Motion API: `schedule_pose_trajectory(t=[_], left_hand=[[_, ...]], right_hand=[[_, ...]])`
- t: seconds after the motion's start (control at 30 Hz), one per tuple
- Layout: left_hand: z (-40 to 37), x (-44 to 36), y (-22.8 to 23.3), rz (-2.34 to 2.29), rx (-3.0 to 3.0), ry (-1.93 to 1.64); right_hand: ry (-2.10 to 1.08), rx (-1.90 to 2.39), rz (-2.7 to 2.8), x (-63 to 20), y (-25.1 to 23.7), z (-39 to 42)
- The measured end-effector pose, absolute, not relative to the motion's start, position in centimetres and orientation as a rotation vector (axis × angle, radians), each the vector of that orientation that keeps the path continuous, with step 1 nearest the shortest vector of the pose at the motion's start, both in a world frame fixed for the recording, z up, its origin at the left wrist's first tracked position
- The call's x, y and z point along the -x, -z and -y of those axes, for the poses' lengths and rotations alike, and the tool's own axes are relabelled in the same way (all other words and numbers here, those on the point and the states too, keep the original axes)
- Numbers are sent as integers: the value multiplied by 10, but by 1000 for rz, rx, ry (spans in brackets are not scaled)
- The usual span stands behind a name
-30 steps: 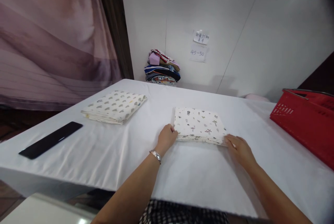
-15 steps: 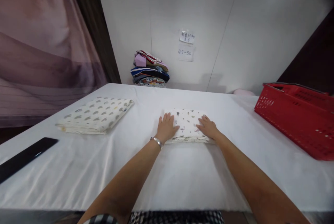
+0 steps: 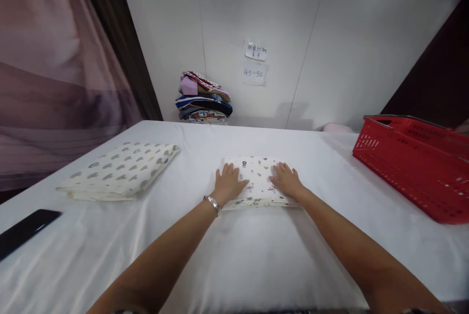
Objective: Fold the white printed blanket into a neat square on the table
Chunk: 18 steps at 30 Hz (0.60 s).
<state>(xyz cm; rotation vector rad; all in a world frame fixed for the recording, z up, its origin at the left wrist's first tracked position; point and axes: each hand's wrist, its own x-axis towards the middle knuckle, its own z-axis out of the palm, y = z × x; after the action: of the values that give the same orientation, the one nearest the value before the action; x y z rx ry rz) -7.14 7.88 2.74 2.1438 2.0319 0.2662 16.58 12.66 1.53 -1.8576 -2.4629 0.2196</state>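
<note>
Both palms are pressed flat on a small folded printed cloth (image 3: pixel 258 182) at the table's centre.

The left hand (image 3: pixel 227 185) is laid on the cloth's 9 o'clock edge and the right hand (image 3: pixel 287 181) on its 3 o'clock side, fingers spread and apart, nothing clamped. A larger folded spotted cloth (image 3: pixel 119 170) lies toward 10 o'clock, a red basket (image 3: pixel 417 167) at 3 o'clock. On the smooth white tablecloth (image 3: pixel 256 255), uneven pressure would likely slide the bundle or skew its layers, and the fold could be loosened.
</note>
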Motion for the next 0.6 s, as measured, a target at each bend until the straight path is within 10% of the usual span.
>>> schedule_pose_trajectory(t=[0.6], left_hand=[[-104,85,3,-2088,-2033,-463]], right_hand=[[-176,1800,2370,-175,18,-175]])
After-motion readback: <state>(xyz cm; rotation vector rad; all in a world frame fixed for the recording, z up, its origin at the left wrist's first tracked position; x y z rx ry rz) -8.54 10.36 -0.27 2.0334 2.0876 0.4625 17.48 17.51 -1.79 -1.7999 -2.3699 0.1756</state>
